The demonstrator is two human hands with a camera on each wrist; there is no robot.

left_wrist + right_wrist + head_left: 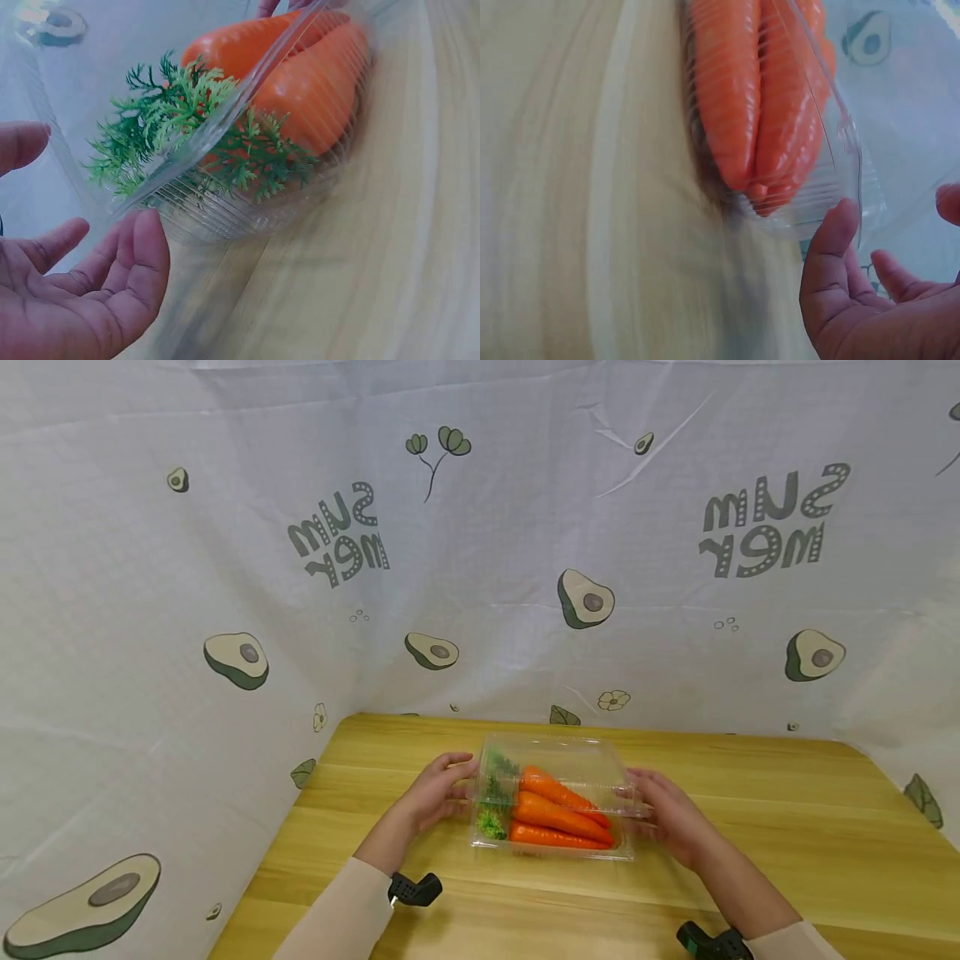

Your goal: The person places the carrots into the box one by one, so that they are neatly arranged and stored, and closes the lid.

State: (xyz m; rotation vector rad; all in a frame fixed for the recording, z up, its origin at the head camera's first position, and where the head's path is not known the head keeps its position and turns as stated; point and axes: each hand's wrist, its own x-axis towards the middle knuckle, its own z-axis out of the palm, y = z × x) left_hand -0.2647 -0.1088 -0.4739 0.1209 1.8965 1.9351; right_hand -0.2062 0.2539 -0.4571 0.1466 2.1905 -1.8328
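Observation:
A clear plastic clamshell box [551,852] holds several orange carrots [551,814] with green leafy tops [492,820] at its left end. Its hinged lid [558,752] stands partly raised, tilted over the carrots. At the box's left side is my left hand [438,789], fingers loosely bent. In the left wrist view its fingertips [150,225] are at the rim, the thumb close to the lid's edge. My right hand [667,814] is at the right side; in the right wrist view a fingertip [841,214] meets the rim beside the carrot tips, thumb apart.
The box rests on a yellow wood-grain table [300,877]. White cloth [495,543] printed with avocados and lettering hangs behind the table and along its sides. A black wrist device [415,889] sits on the left forearm, another [712,942] on the right.

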